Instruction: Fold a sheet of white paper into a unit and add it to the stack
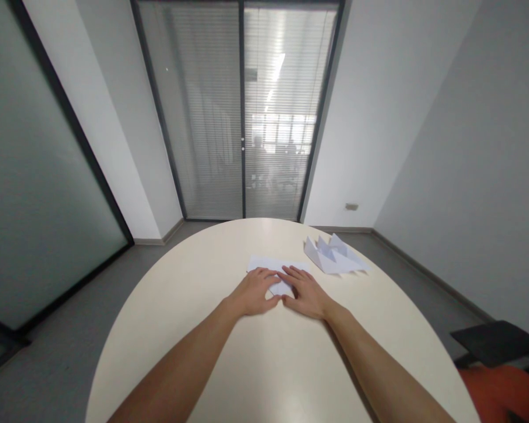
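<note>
A sheet of white paper [277, 262] lies on the round cream table [264, 364], with part of it folded to a point on the side nearest me. My left hand [256, 290] presses on its left side, fingers stretched out over the paper. On the right side rests my right hand [305, 291], palm down, its fingers spread over the sheet. The two thumbs almost meet at the near point, and the fingertips come close together above it. Both hands cover much of the paper, so its full folded shape is hidden.
Several folded white paper pieces [335, 256] sit together at the table's far right. An orange chair seat [505, 393] with a black part [496, 342] stands at the lower right. Beyond the table is a glass partition with blinds [242, 117].
</note>
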`<action>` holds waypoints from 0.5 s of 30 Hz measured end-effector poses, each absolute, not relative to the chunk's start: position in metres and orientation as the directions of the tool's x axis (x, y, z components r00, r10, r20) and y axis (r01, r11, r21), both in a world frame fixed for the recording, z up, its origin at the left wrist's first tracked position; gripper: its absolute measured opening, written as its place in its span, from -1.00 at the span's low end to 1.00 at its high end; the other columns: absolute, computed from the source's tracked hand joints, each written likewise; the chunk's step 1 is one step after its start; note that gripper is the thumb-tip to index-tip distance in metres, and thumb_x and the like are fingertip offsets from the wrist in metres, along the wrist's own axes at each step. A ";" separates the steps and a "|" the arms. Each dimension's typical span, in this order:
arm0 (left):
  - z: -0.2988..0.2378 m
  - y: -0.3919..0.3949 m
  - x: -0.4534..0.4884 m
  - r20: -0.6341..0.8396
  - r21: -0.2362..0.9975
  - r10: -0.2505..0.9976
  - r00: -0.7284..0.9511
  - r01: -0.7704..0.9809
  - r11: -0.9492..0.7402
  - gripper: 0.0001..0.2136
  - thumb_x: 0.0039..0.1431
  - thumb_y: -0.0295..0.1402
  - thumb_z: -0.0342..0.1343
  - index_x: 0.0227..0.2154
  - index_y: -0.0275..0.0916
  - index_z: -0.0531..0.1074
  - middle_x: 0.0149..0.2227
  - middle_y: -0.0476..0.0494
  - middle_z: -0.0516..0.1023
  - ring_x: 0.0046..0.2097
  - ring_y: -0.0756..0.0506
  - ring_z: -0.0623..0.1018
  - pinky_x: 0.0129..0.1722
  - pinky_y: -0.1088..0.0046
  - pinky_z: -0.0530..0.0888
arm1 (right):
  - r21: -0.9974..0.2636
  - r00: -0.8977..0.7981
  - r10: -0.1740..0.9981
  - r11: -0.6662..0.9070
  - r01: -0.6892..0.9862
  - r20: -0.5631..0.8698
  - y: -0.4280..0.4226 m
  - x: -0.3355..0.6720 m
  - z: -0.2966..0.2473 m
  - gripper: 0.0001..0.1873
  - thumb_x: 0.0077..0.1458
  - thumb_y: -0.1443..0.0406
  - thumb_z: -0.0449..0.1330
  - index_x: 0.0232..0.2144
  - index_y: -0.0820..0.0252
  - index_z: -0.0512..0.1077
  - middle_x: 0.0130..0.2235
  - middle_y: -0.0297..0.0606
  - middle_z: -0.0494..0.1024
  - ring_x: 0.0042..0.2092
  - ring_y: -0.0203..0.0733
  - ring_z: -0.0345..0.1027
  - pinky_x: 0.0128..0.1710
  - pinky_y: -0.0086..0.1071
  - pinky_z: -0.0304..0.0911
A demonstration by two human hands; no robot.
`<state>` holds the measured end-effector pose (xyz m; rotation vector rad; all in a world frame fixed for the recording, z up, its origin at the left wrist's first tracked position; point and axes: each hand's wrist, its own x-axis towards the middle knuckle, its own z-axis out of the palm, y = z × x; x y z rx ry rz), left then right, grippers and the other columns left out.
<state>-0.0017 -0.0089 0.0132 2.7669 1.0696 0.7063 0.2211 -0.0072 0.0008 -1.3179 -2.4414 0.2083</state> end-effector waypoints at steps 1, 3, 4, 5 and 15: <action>0.014 -0.009 -0.001 0.392 0.241 0.651 0.649 0.611 -0.754 -0.64 0.23 -0.21 0.13 0.05 -0.18 0.44 0.15 -0.20 0.46 0.16 -0.24 0.39 0.19 0.12 0.32 | -0.295 -0.507 0.826 0.562 0.773 0.246 -0.008 0.221 0.001 -0.26 0.08 0.13 0.24 0.30 0.03 0.22 0.34 -0.09 0.20 0.35 0.17 0.02 0.28 0.11 -0.01; 0.015 -0.009 -0.001 0.406 0.241 0.645 0.647 0.605 -0.759 -0.67 0.25 -0.24 0.12 0.04 -0.19 0.45 0.13 -0.19 0.49 0.15 -0.22 0.41 0.19 0.15 0.32 | -0.300 -0.509 0.818 0.574 0.762 0.269 -0.008 0.221 0.002 -0.29 0.11 0.10 0.23 0.29 0.03 0.24 0.33 -0.08 0.22 0.34 0.15 0.05 0.28 0.10 0.02; 0.015 -0.009 -0.001 0.411 0.248 0.648 0.641 0.605 -0.756 -0.69 0.27 -0.25 0.09 0.04 -0.18 0.45 0.11 -0.19 0.50 0.14 -0.21 0.42 0.19 0.17 0.32 | -0.304 -0.507 0.814 0.578 0.757 0.285 -0.008 0.221 0.002 -0.32 0.13 0.08 0.22 0.27 0.03 0.26 0.32 -0.07 0.24 0.33 0.14 0.08 0.28 0.09 0.03; 0.016 -0.009 -0.001 0.414 0.260 0.656 0.631 0.609 -0.749 -0.71 0.30 -0.25 0.06 0.03 -0.18 0.46 0.08 -0.18 0.52 0.12 -0.19 0.43 0.18 0.19 0.33 | -0.311 -0.503 0.810 0.582 0.751 0.302 -0.008 0.220 0.003 -0.36 0.15 0.08 0.20 0.26 0.03 0.29 0.31 -0.07 0.26 0.32 0.13 0.10 0.27 0.08 0.05; 0.017 -0.006 0.000 0.400 0.255 0.736 0.546 0.705 -0.661 -0.67 0.41 -0.19 -0.14 -0.04 -0.21 0.46 -0.08 -0.19 0.59 -0.05 -0.17 0.53 0.00 0.26 0.44 | -0.402 -0.448 0.817 0.571 0.716 0.362 -0.007 0.218 0.009 -0.59 0.37 0.17 -0.05 0.07 0.13 0.48 0.16 -0.11 0.47 0.22 -0.02 0.30 0.24 -0.07 0.17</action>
